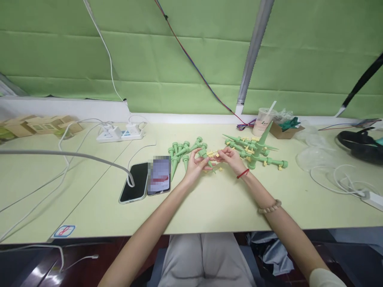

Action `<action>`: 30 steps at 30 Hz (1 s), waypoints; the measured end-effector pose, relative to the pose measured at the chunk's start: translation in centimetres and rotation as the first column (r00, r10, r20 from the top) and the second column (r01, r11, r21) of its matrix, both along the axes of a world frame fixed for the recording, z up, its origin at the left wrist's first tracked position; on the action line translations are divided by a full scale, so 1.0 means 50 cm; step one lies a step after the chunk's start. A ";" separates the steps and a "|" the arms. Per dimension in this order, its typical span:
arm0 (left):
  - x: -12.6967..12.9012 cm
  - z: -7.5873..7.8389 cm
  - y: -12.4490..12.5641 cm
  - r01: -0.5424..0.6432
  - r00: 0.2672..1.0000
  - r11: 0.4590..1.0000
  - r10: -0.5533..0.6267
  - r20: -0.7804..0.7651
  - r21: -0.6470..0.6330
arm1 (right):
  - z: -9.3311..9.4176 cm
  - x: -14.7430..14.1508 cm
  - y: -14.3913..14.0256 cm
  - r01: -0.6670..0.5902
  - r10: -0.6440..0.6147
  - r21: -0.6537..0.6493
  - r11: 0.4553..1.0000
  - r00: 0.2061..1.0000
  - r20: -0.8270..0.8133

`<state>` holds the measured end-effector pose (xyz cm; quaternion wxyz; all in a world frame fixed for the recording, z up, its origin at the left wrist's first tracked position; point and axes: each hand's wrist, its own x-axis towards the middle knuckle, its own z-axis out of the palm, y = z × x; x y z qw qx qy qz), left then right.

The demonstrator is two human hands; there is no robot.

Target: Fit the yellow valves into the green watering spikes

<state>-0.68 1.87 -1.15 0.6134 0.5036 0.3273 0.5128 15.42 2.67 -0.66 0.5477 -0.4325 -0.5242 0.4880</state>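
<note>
My left hand [194, 166] is closed around a green plastic plant-watering spike [203, 153], its pointed end slanting down to the right. Just right of it, my right hand [232, 160] pinches a small yellow valve [218, 154] close to the spike; whether the two touch I cannot tell. Several green spikes [176, 160] without visible yellow parts lie in a heap left of my hands. More small yellow valves [220, 169] lie on the table beneath and between my hands. To the right, several green spikes with yellow valves [266, 160] lie piled up, one standing upright [259, 148].
Two phones [136, 183] [159, 175] lie left of my hands, a white cable crossing above one. Behind them sits a power strip [121, 134]. A drink cup [263, 121], an open cardboard box [284, 131] and clear plastic bags [312, 157] stand or lie at the right.
</note>
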 end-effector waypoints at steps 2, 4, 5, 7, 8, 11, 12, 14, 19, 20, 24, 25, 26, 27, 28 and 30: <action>0.000 0.002 -0.001 0.004 1.000 1.000 -0.004 -0.005 0.000 | 0.005 0.005 -0.005 0.094 -0.094 0.047 0.994 0.996 0.005; 0.001 0.003 0.000 0.017 1.000 1.000 -0.016 -0.011 0.002 | 0.007 0.009 -0.010 0.159 -0.167 0.131 0.978 0.985 0.051; 0.001 0.002 0.001 0.029 0.999 1.000 -0.029 -0.013 0.004 | 0.007 0.009 -0.013 0.166 -0.180 0.162 0.973 0.981 0.073; 0.002 0.001 0.002 0.056 0.998 0.998 -0.056 -0.014 0.006 | 0.008 0.008 -0.018 0.135 -0.150 0.161 0.978 0.985 0.084; 0.002 0.000 0.003 0.066 0.998 0.998 -0.065 -0.015 0.008 | 0.009 0.007 -0.020 0.114 -0.125 0.142 0.983 0.990 0.072; 0.002 -0.001 0.002 0.047 0.998 0.999 -0.047 -0.034 0.019 | 0.009 0.005 -0.024 0.116 -0.128 0.153 0.981 0.989 0.074; 0.002 0.000 0.001 0.031 0.999 0.999 -0.030 -0.043 0.025 | 0.009 0.005 -0.026 0.146 -0.169 0.196 0.970 0.980 0.107; 0.001 0.004 -0.001 0.009 0.998 0.999 -0.006 -0.064 0.038 | 0.008 0.006 -0.028 0.204 -0.270 0.307 0.930 0.944 0.189; 0.000 0.005 0.001 0.038 0.995 0.999 -0.035 -0.089 0.034 | 0.008 0.006 -0.034 0.233 -0.379 0.419 0.877 0.873 0.308; 0.000 0.003 0.003 0.034 0.996 0.999 -0.032 -0.085 0.028 | 0.008 0.007 -0.034 0.230 -0.383 0.425 0.875 0.867 0.318; 0.000 -0.005 0.004 0.048 0.995 0.999 -0.045 -0.087 0.026 | 0.009 0.012 -0.033 0.215 -0.392 0.463 0.860 0.859 0.329; 0.000 -0.005 0.003 0.058 0.994 0.998 -0.055 -0.092 0.033 | 0.010 0.013 -0.032 0.209 -0.391 0.469 0.858 0.858 0.333; 0.000 -0.004 0.002 0.064 0.993 0.997 -0.059 -0.098 0.044 | 0.010 0.014 -0.033 0.204 -0.388 0.469 0.859 0.857 0.339; 0.000 -0.003 0.000 0.068 0.993 0.996 -0.061 -0.106 0.058 | 0.010 0.013 -0.034 0.199 -0.384 0.464 0.863 0.856 0.345; 0.001 -0.001 -0.002 0.072 0.991 0.995 -0.063 -0.114 0.074 | 0.010 0.011 -0.035 0.196 -0.376 0.454 0.869 0.858 0.350; 0.003 0.001 -0.006 0.082 0.988 0.991 -0.067 -0.139 0.105 | 0.009 0.004 -0.039 0.185 -0.337 0.408 0.894 0.877 0.342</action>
